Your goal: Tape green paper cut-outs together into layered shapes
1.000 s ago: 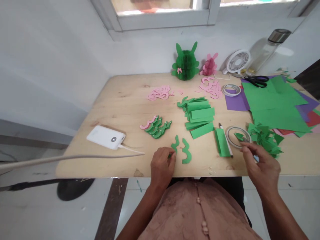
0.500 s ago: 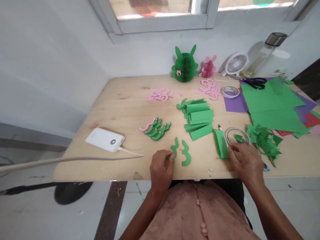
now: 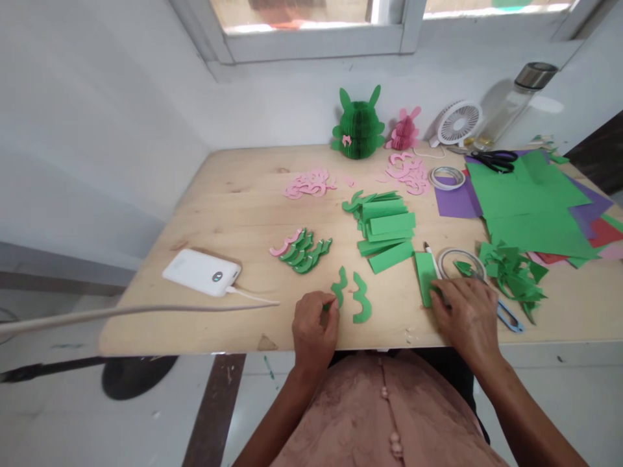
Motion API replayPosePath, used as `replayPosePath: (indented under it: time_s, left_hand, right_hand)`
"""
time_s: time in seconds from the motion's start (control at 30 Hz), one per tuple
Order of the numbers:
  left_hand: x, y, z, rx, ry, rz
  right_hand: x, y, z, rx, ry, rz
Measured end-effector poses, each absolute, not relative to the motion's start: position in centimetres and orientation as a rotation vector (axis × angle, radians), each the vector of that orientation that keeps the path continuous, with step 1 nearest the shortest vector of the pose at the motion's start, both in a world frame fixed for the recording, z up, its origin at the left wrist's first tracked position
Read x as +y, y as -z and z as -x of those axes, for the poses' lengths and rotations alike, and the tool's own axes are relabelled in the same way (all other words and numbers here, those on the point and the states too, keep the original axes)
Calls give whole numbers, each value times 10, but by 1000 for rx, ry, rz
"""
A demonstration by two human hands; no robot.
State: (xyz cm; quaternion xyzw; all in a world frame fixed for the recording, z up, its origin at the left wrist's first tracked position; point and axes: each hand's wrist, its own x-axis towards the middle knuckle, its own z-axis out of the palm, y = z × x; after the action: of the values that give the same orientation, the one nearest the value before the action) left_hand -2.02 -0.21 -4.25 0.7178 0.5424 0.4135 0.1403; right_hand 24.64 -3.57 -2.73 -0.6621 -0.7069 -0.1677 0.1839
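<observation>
Left hand (image 3: 315, 327) is resting near the front edge of the table (image 3: 219, 214), thumb and index coming together on the lower end of a wavy green cutout (image 3: 341, 280); a second wavy piece (image 3: 361, 299) is lying just beside it. Right hand (image 3: 466, 316) is reaching over the lower end of a green folded strip (image 3: 424, 275), fingers curling narrow; cannot tell whether they are gripping strip or pen.

Crowding the right hand: a pen (image 3: 433, 257) is running partly under it, a tape ring (image 3: 442, 261) is sitting just beyond with a green scrap (image 3: 461, 266) inside, a blue-handled tool (image 3: 518, 328) is poking out on the right, and green scraps (image 3: 516, 272) are heaping up beside that. Green strips (image 3: 392, 225) are stacking beyond the wavy pieces; a glued wavy cluster (image 3: 305, 254) is lying left of the strips.

Farther back, pink cutouts (image 3: 309, 185) are lying in front of a green paper figure (image 3: 359, 133) and a pink paper figure (image 3: 403, 134). Fan (image 3: 459, 123), bottle (image 3: 513, 110) and black scissors (image 3: 494, 161) are filling the back right, the scissors lying on coloured sheets (image 3: 530, 201). A white power bank (image 3: 197, 272) is sitting at left, a thick cable (image 3: 146, 314) crossing in front; its round dark mark is showing too small to read.
</observation>
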Motion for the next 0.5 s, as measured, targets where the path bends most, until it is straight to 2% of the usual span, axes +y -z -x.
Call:
replayPosePath:
  time_s: [0.5]
  left_hand:
    - [-1, 47, 20, 1557, -1227, -2104]
  right_hand:
    - [-39, 30, -234, -1976, 335, 1828]
